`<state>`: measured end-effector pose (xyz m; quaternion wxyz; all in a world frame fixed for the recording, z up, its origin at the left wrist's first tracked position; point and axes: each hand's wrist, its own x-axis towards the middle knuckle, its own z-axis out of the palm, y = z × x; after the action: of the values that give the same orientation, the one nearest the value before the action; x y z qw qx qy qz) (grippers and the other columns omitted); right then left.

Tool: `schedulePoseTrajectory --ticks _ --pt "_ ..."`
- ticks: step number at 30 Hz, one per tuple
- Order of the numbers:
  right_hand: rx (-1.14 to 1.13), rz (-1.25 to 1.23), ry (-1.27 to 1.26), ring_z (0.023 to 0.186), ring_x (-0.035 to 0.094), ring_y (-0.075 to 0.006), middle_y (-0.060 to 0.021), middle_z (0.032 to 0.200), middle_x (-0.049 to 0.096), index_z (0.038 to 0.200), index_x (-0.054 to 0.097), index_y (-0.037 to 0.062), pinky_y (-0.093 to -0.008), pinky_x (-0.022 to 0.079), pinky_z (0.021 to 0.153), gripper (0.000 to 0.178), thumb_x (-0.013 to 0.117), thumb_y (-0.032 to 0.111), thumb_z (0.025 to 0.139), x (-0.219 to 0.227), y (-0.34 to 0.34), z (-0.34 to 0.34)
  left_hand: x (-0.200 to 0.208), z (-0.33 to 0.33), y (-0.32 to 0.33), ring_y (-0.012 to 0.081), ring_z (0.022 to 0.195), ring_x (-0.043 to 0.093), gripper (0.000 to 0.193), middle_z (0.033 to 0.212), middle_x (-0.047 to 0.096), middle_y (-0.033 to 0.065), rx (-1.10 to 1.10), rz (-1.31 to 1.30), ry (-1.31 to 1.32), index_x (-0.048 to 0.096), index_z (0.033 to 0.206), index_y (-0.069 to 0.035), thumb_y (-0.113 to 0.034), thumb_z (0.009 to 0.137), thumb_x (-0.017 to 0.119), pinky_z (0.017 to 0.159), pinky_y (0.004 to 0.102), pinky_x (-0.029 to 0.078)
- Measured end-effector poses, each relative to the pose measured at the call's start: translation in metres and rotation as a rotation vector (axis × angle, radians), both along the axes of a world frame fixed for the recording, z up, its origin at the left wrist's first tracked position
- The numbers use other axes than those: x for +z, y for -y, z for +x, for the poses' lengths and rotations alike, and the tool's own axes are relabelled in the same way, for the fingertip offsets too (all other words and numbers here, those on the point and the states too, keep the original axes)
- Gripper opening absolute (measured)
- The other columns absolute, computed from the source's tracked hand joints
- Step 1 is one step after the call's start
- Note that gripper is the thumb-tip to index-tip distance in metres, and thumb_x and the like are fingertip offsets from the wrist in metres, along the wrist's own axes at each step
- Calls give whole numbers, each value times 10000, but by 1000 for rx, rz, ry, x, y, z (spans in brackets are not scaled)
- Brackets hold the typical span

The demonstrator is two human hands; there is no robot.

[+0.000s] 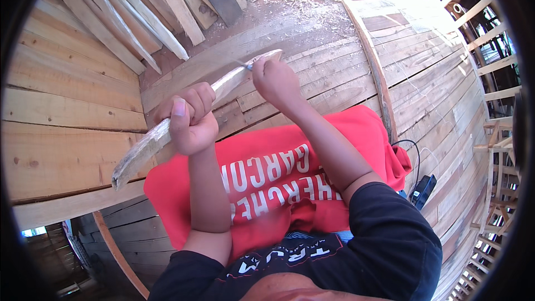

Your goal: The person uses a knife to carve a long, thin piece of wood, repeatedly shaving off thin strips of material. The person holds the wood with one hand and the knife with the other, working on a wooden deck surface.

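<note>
I sit with a red cloth (359,128) over my lap, holding a long, curved piece of wood (228,85) in the air above it, slanting from the lower left up to the far right. My left hand (190,117) grips it near the middle, fingers wrapped round and thumb on top. My right hand (275,81) is curled shut at the far end, around a slim object (249,67) (only a bluish bit shows beside my fist, so I cannot tell what it is).

The work looks partway, as I judge it: the curve is there and the upper face is mostly pale, but the near end looks darker and rough, so some surface seems left to do. Pale shavings (312,14) lie scattered towards the far edge of the plank floor (423,89).

For room, the left is tightest: the plank wall (72,128) rises from the floor's left edge, and the wood's near end appears in front of it, how near I cannot tell. Boards (122,17) lean at the floor's far left corner, beyond the wood. Ahead and to the right the floor opens out, crossed by a long raised batten (368,44); past that, nearer me, sits a black box (424,189) with a cable
</note>
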<state>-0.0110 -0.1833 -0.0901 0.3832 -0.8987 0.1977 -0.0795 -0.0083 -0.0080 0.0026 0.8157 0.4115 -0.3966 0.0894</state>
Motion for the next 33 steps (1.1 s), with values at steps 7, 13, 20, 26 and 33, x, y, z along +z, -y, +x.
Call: schedulePoseTrajectory --ticks 7,13,20,26,33 --pt "-4 -17 114 660 635 -464 -276 673 628 685 670 -31 -550 510 718 560 362 335 974 8 -10 -5 -10 12 -13 106 445 118 422 471 191 -24 57 -8 -62 198 571 -148 -165 919 435 463 317 170" --pt "-173 66 -9 812 651 -475 -296 829 658 816 694 -27 -540 514 788 553 331 358 974 -42 27 -7 -6 -2 11 109 424 146 406 464 200 -19 -61 13 35 202 567 -129 -103 887 451 446 313 160" --pt "18 103 -28 909 663 -447 -254 932 687 911 699 -25 -526 513 833 526 336 351 971 28 11 -25 -2 2 8 106 418 143 413 462 189 -21 -80 62 41 197 565 -134 -115 895 443 447 311 164" --pt "-187 275 98 885 637 -493 -311 895 658 846 681 -74 -543 482 867 581 315 362 963 -31 28 -3 23 21 44 113 449 129 436 478 175 -23 -107 163 25 187 561 -146 -172 922 430 476 313 172" --pt "-151 259 159 879 634 -491 -316 874 656 838 686 -67 -549 485 837 571 314 343 976 9 25 -9 33 37 63 112 452 153 433 487 201 -15 -193 211 -29 225 550 -131 -178 907 465 481 317 195"
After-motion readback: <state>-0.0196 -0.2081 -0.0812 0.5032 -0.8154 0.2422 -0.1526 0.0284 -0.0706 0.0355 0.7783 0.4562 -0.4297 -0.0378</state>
